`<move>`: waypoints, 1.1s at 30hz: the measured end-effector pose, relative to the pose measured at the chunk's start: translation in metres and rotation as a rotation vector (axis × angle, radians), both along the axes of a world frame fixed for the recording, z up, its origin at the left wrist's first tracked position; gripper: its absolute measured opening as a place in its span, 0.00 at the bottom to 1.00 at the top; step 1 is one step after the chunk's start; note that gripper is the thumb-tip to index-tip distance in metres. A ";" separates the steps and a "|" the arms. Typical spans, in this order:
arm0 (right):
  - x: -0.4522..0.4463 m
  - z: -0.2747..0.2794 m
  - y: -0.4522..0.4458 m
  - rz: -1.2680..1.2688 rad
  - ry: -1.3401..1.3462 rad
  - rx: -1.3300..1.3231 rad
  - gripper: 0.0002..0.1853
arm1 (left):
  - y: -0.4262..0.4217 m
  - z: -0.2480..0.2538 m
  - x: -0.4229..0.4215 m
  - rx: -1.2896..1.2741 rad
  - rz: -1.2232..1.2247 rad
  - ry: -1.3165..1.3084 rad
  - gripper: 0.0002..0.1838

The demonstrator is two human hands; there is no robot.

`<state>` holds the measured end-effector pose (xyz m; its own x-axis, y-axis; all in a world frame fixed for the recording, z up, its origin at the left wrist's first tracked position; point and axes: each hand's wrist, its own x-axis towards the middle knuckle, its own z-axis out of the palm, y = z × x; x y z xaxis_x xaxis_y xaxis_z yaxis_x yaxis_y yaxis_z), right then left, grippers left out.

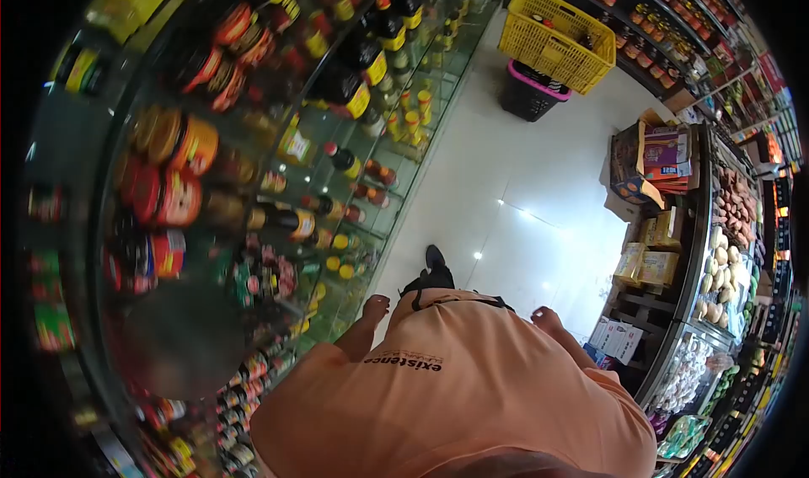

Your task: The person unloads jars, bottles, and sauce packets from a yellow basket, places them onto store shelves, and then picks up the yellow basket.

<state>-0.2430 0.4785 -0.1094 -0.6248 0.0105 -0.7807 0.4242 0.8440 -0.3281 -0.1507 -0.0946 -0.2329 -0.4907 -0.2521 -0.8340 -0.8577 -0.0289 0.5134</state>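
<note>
My left hand [377, 309] hangs low at about eleven o'clock, beside the glass shelves [389, 225], and my right hand [547, 318] is out at about one o'clock, over the bare floor [497, 170]. I see nothing in either; whether the fingers are fully open or curled shut is too small to tell. Nearest my left hand are the yellow-capped bottles [341, 267] on the shelves, just off to ten o'clock and apart from my fingers. They stand close together near the glass edge, so a careless swing of my left arm or a turn of my hip could knock one over, and glass on that hard, shiny floor would likely break. Up at one o'clock the yellow basket [552, 48] sits on the black basket [527, 101], reaching well past its rim; a bump from my shoe [435, 260] or a one-sided pull could tip it, I judge. Toward two o'clock, an open cardboard box [632, 162] juts out from the bench [674, 335], and its loose flap could snag a sleeve. The potatoes [720, 280] heaped at three o'clock might roll if I leaned or brushed against the pile.
</note>
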 end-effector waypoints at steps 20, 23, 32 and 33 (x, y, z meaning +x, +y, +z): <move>-0.228 -0.029 0.030 -0.466 -0.047 -0.100 0.16 | -0.001 -0.006 -0.300 0.025 0.003 -0.077 0.17; -0.300 -0.038 0.071 -0.455 -0.001 -0.188 0.13 | 0.008 -0.008 -0.337 0.079 0.015 -0.068 0.18; -0.573 -0.046 0.177 -0.515 0.141 -0.231 0.09 | 0.139 0.082 -0.507 -0.068 -0.032 0.015 0.16; -0.606 -0.036 0.170 -0.540 0.161 -0.241 0.09 | 0.140 0.063 -0.517 -0.017 -0.034 0.080 0.15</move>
<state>-0.8491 0.6489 -0.1456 -0.6904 0.1934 -0.6971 0.7009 0.4175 -0.5783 -0.6673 0.0455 -0.1702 -0.5641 -0.2479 -0.7876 -0.8142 0.0083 0.5805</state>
